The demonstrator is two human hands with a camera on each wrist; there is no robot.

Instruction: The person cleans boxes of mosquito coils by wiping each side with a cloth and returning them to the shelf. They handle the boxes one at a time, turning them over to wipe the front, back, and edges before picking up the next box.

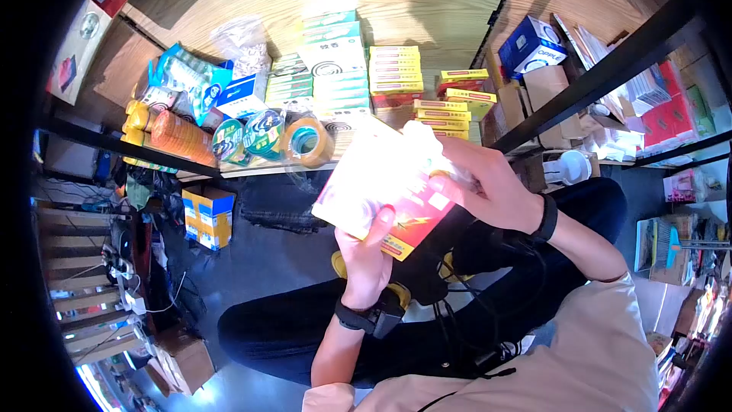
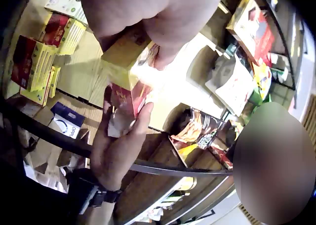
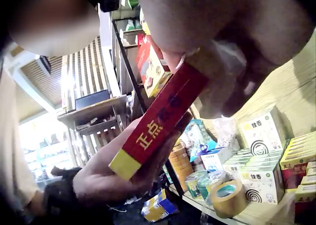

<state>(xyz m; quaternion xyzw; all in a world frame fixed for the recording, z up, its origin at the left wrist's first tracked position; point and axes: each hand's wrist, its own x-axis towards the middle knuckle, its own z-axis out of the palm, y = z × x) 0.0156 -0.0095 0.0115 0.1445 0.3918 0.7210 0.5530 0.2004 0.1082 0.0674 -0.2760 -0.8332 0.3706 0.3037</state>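
Red-and-yellow box point(image 1: 385, 194) sits off the shelf point(image 1: 252, 166), held between both grips: left hand point(image 1: 366, 259) clasps its lower end, right hand point(image 1: 488, 187) pinches the top (placement remains undone).

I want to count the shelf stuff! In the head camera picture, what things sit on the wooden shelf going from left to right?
Orange stack of rolls → brown tape roll → green and white boxes → yellow boxes → blue box.
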